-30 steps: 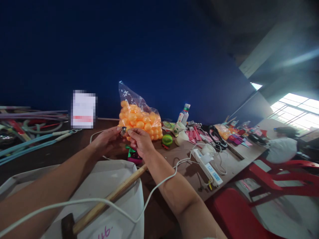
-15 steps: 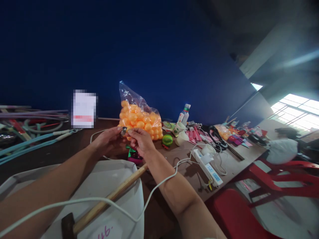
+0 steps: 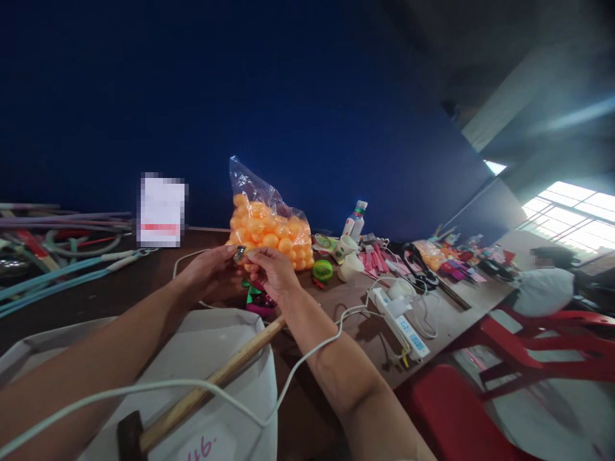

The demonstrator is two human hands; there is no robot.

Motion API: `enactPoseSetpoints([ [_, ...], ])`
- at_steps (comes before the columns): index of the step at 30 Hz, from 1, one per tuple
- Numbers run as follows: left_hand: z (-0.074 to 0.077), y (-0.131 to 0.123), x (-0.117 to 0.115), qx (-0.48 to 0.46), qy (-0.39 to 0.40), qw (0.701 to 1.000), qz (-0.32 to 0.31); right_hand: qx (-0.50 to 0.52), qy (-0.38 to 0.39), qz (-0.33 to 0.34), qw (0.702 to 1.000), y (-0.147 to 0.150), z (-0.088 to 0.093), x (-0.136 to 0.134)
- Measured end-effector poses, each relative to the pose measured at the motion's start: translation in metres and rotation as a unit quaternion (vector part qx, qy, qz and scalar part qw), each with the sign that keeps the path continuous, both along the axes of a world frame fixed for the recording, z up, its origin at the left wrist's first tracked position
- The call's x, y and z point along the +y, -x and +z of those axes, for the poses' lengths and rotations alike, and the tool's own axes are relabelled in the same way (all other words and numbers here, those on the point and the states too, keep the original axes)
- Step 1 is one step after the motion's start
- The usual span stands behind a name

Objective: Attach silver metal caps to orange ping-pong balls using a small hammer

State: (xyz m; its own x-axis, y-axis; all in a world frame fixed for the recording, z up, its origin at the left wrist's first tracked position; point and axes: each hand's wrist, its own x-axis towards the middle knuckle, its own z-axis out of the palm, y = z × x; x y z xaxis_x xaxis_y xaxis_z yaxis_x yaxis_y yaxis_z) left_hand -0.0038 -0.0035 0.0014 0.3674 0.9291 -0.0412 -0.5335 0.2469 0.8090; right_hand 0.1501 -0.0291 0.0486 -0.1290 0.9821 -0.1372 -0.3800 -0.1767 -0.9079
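My left hand and my right hand meet above the brown table, fingertips pinched together on a small metallic piece. Both hands are closed around it. Right behind them stands a clear plastic bag of orange balls. Under my wrists lie small green and pink parts. A wooden-handled hammer rests on a white sack below my arms, and a white cable runs across my right forearm.
Blue cords and rods lie at the left. A white power strip, a green round toy, a paper cup and a bottle sit at the right. Red plastic chairs stand beside the table. A person sits farther along.
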Motion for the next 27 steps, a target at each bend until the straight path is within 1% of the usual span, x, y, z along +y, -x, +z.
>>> enactPoseSetpoints([
  [12, 0.0033, -0.001, -0.0014, 0.016, 0.006, 1.0, 0.011, 0.024, -0.003, 0.025, 0.999, -0.003, -0.0021, 0.0012],
  [21, 0.0099, -0.0008, -0.005, 0.018, 0.009, 1.0, 0.015, 0.029, -0.001, 0.03, 0.999, -0.003, -0.0031, 0.0029],
  [27, 0.0078, -0.0016, -0.0039, 0.015, 0.013, 1.0, 0.012, 0.028, -0.01, 0.035, 0.999, -0.0041, -0.0031, 0.0023],
])
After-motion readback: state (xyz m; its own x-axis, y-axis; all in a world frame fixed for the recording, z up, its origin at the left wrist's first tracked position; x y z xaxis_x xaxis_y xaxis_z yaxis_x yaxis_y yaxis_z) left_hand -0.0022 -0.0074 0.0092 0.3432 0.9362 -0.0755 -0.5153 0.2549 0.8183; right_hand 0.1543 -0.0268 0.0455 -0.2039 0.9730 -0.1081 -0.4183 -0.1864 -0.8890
